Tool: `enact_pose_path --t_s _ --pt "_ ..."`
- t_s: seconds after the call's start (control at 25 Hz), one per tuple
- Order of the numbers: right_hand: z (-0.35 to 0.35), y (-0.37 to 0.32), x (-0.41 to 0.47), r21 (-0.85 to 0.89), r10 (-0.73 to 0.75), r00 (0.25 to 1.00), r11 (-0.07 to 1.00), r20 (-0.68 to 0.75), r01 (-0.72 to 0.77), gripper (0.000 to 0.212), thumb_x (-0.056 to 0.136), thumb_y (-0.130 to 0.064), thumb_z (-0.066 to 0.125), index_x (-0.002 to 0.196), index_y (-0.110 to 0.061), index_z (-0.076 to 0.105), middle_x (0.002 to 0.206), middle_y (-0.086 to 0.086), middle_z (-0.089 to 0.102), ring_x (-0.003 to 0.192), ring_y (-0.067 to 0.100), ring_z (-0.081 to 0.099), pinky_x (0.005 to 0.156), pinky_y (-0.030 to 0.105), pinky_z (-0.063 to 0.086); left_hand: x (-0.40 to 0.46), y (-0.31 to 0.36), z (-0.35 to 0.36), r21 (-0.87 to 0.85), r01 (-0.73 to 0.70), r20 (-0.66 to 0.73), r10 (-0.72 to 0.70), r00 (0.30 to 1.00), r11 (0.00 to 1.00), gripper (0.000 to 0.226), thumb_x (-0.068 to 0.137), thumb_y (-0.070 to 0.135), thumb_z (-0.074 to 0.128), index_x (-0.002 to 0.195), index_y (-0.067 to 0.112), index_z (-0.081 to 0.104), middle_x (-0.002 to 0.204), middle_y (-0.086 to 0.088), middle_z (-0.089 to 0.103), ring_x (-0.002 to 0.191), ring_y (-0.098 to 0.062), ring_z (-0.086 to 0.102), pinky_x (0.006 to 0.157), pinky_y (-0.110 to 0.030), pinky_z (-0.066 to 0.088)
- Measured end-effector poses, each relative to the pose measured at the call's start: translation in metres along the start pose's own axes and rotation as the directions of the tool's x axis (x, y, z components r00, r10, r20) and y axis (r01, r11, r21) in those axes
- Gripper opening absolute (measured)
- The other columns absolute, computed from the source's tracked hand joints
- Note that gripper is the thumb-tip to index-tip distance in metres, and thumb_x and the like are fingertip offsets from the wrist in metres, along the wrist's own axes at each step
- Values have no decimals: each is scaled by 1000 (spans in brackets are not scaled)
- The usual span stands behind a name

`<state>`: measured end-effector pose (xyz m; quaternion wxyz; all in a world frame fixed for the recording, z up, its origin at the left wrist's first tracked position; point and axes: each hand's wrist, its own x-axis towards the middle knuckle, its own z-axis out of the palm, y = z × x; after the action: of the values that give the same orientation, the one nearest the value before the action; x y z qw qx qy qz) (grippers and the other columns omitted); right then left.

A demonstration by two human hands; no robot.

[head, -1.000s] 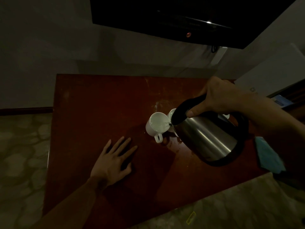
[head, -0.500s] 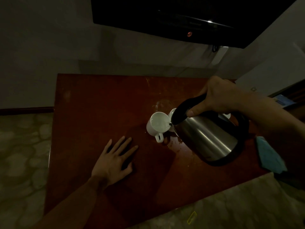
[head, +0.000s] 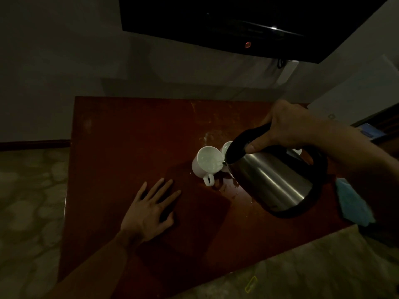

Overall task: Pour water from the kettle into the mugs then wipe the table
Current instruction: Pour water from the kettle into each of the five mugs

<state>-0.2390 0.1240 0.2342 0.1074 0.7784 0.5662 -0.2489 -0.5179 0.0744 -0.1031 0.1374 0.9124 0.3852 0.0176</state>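
Note:
A steel kettle (head: pixel 274 182) with a black handle is tilted to the left, its spout over the rim of a white mug (head: pixel 206 161). My right hand (head: pixel 282 126) grips the kettle's handle from above. A second white mug (head: pixel 226 146) stands just behind, mostly hidden by the kettle. My left hand (head: pixel 151 209) rests flat on the red-brown table (head: pixel 129 137), fingers spread, below and left of the mugs. A blue cloth (head: pixel 354 203) lies at the table's right edge, partly behind my right arm.
Water drops and a wet patch (head: pixel 228 188) mark the table in front of the mugs. A dark wall-mounted television (head: pixel 248 24) hangs above the table's far edge. Patterned floor (head: pixel 28 190) lies left of and in front of the table.
Almost nothing differs. The kettle stays tilted over the mug, and my left hand has not moved on the table.

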Motion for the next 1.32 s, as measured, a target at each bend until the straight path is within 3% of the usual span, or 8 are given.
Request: enact_pose_path --t_s 0.12,0.28,0.44,0.6,0.72,1.0,1.16,1.32 --pt "0 -1 0 19 1 1000 1000 2 -1 89 34 -69 77 95 -3 79 61 11 68 31 4 50 37 20 41 0 1 -1 0 -2 4 2 1000 1000 65 99 63 31 158 40 20 167 -1 14 155 -23 4 119 -56 3" --pt "1 -1 2 24 23 1000 999 6 -23 75 45 -57 84 96 -4 77 46 -2 59 28 2 48 34 16 37 0 1 -1 -12 8 3 -8 1000 1000 66 98 65 28 158 42 15 168 1 5 155 -22 -5 120 -55 -3" --pt "2 -2 4 18 9 1000 1000 16 -10 83 34 -66 79 94 -8 79 60 4 68 35 5 54 41 21 43 1 1 0 -6 11 2 -11 1000 1000 66 97 64 30 158 41 17 168 0 10 155 -23 1 119 -55 0" --pt "2 1 5 2 25 999 1000 19 -25 77 41 -63 84 95 -8 77 62 5 66 45 12 57 45 24 44 1 0 3 7 5 -2 -5 1000 1000 66 97 65 34 158 42 19 167 -1 14 155 -23 3 119 -56 4" --pt "2 2 5 -14 26 999 1000 22 -26 81 36 -65 81 91 -7 76 67 7 67 53 17 60 50 27 46 1 0 3 6 -1 1 1 1000 1000 66 98 65 33 158 41 19 167 0 13 155 -23 3 119 -57 4" --pt "4 5 6 3 27 999 1000 20 -27 92 31 -68 79 99 -6 77 73 10 72 49 16 59 46 26 46 1 0 2 11 -7 -9 7 1000 1000 66 98 65 29 158 41 18 168 0 12 155 -23 2 119 -55 1" --pt "5 6 8 27 18 1000 999 13 -19 108 18 -73 75 105 -10 73 80 11 71 56 19 60 50 28 45 1 0 2 8 -8 -4 8 1000 1000 65 99 64 29 158 41 18 167 0 13 155 -23 4 119 -55 2" --pt "5 7 9 26 17 999 1000 31 -18 105 21 -70 78 107 -9 74 84 13 73 62 20 64 51 29 47 1 0 1 4 -1 0 1 1000 1000 65 99 64 29 159 42 16 168 0 10 155 -22 0 119 -56 1"
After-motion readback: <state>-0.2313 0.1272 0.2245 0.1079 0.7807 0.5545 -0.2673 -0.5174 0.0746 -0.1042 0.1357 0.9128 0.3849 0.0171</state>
